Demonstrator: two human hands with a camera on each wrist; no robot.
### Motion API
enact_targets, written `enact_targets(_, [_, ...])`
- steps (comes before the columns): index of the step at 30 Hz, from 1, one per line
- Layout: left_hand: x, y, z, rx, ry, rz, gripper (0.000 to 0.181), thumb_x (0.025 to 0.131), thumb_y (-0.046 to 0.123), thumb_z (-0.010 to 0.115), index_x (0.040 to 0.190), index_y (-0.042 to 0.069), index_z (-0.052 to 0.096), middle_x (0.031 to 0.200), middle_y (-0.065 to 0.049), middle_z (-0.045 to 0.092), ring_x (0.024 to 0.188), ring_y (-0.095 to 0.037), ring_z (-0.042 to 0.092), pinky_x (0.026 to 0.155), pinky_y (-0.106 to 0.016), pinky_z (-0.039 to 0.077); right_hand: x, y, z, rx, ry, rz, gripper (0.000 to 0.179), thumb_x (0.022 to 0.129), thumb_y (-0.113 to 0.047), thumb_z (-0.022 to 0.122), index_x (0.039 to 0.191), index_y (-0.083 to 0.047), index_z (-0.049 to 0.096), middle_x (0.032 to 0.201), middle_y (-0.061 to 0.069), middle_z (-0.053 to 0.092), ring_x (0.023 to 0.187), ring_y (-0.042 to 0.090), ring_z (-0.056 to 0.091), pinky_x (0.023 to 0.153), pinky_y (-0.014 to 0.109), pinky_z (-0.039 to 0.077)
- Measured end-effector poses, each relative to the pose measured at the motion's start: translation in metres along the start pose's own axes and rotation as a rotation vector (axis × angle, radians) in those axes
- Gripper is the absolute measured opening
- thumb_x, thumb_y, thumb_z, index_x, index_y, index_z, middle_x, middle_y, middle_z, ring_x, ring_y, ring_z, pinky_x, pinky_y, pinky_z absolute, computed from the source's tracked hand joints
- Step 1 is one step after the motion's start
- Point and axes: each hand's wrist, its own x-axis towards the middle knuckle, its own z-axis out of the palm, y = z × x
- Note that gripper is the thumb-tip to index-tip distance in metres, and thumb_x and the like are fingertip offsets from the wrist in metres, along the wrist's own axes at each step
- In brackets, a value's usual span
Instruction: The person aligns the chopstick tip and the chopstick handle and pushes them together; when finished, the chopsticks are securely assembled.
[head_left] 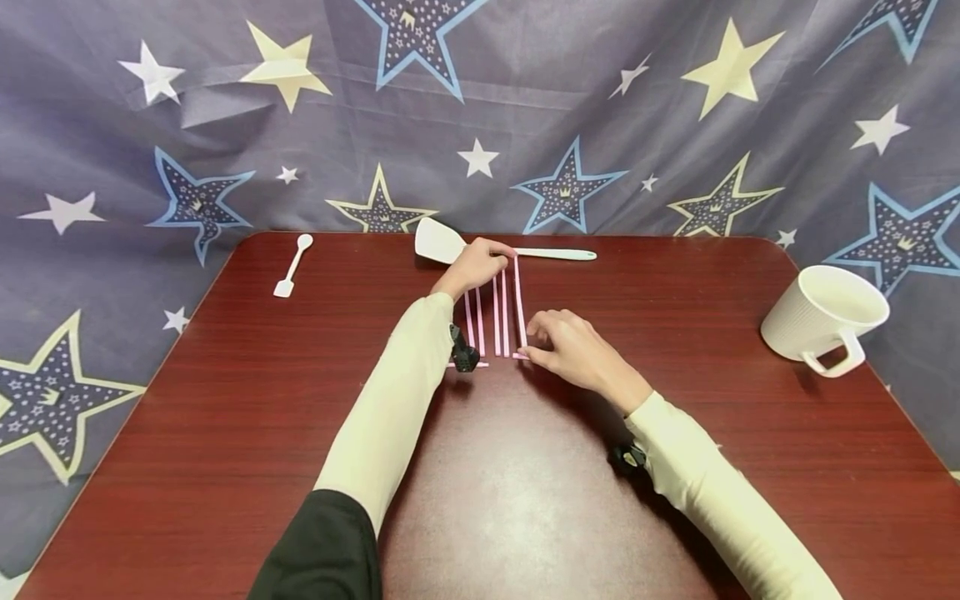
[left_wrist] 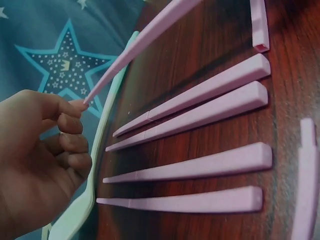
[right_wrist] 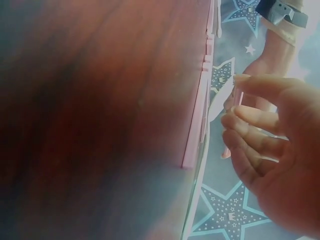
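Observation:
My left hand (head_left: 478, 265) pinches the thin far end of a pink chopstick (head_left: 519, 300) between thumb and fingertip. At its thick near end, my right hand (head_left: 576, 348) pinches the same chopstick between thumb and fingers. It is held above the table, as the left wrist view shows. Left of it, several pink chopsticks (left_wrist: 190, 165) lie side by side on the table, thick ends toward me. Across their near ends lie two pink pieces (left_wrist: 306, 175), apart from each other; my left wrist partly hides one in the head view.
A white spatula (head_left: 555, 253) lies crosswise at the back edge, behind the chopsticks. The small white double-ended spoon (head_left: 295, 265) is at the back left. On the right stands a white ribbed mug (head_left: 813, 321). A star-patterned cloth hangs behind the brown table (head_left: 225, 433).

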Motion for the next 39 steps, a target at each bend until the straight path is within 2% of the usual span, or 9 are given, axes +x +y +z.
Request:
enact_targets(3, [0.005, 0.002, 0.002, 0.044, -0.037, -0.005, 0.037, 0.099, 0.008, 0.051, 0.13, 0.002, 0.071, 0.132, -0.013, 0.067, 0.087, -0.021, 0.048, 0.076, -0.026, 0.036, 0.002, 0.003, 0.001, -0.009, -0.018, -0.003, 0.024, 0.09, -0.019, 0.081, 0.099, -0.002, 0.067, 0.084, 0.006, 0.068, 0.084, 0.026, 0.064, 0.079, 0.045, 0.052])
enact_targets(7, [0.01, 0.004, 0.005, 0.084, -0.067, -0.017, 0.038, 0.098, 0.008, 0.051, 0.131, 0.003, 0.07, 0.134, -0.012, 0.067, 0.087, -0.021, 0.049, 0.076, -0.026, 0.036, 0.004, 0.007, 0.001, -0.027, -0.039, -0.005, 0.022, 0.09, -0.018, 0.081, 0.097, -0.002, 0.067, 0.082, 0.005, 0.066, 0.081, 0.026, 0.063, 0.077, 0.044, 0.052])
enact_targets(12, [0.015, 0.004, 0.007, 0.139, -0.093, -0.024, 0.039, 0.098, 0.008, 0.051, 0.132, 0.004, 0.07, 0.136, -0.01, 0.066, 0.098, -0.021, 0.052, 0.083, -0.027, 0.04, 0.006, 0.011, 0.001, -0.031, -0.056, 0.004, 0.021, 0.089, -0.017, 0.08, 0.096, -0.002, 0.067, 0.08, 0.005, 0.065, 0.079, 0.025, 0.061, 0.075, 0.043, 0.05])
enact_targets(19, [0.015, 0.004, 0.007, 0.189, -0.134, -0.021, 0.042, 0.098, 0.008, 0.047, 0.135, 0.002, 0.067, 0.141, -0.011, 0.063, 0.115, -0.022, 0.055, 0.098, -0.031, 0.043, 0.007, 0.012, 0.001, -0.04, -0.061, 0.002, 0.025, 0.088, -0.018, 0.082, 0.095, -0.001, 0.066, 0.079, 0.006, 0.064, 0.078, 0.026, 0.061, 0.076, 0.043, 0.05])
enact_targets(24, [0.015, 0.007, 0.007, 0.206, -0.157, -0.008, 0.043, 0.098, 0.008, 0.047, 0.136, 0.001, 0.066, 0.142, -0.012, 0.061, 0.114, -0.025, 0.054, 0.096, -0.032, 0.042, 0.007, 0.013, 0.001, -0.047, -0.068, 0.015, 0.025, 0.088, -0.018, 0.083, 0.096, -0.001, 0.066, 0.079, 0.006, 0.063, 0.079, 0.026, 0.061, 0.076, 0.043, 0.05])
enact_targets(29, [0.015, 0.007, 0.007, 0.233, -0.189, -0.012, 0.045, 0.098, 0.007, 0.045, 0.139, 0.001, 0.063, 0.145, -0.014, 0.059, 0.12, -0.025, 0.053, 0.1, -0.031, 0.041, 0.008, 0.015, 0.0, -0.051, -0.087, 0.034, 0.028, 0.088, -0.021, 0.084, 0.097, -0.001, 0.067, 0.08, 0.006, 0.064, 0.08, 0.025, 0.061, 0.076, 0.043, 0.051])
enact_targets(34, [0.016, 0.003, 0.007, 0.214, -0.188, -0.009, 0.046, 0.099, 0.007, 0.044, 0.141, 0.0, 0.062, 0.146, -0.013, 0.058, 0.12, -0.024, 0.053, 0.103, -0.03, 0.04, 0.008, 0.016, 0.0, -0.067, -0.105, 0.039, 0.028, 0.09, -0.024, 0.083, 0.097, -0.002, 0.068, 0.082, 0.005, 0.066, 0.082, 0.025, 0.062, 0.075, 0.042, 0.051])
enact_targets(39, [0.012, 0.004, 0.001, 0.155, -0.133, 0.032, 0.043, 0.1, 0.008, 0.046, 0.14, 0.004, 0.064, 0.145, -0.012, 0.059, 0.124, -0.026, 0.051, 0.102, -0.033, 0.039, 0.002, 0.017, -0.002, -0.08, -0.09, 0.037, 0.026, 0.093, -0.025, 0.079, 0.099, -0.002, 0.069, 0.082, 0.005, 0.065, 0.081, 0.026, 0.063, 0.074, 0.043, 0.051])
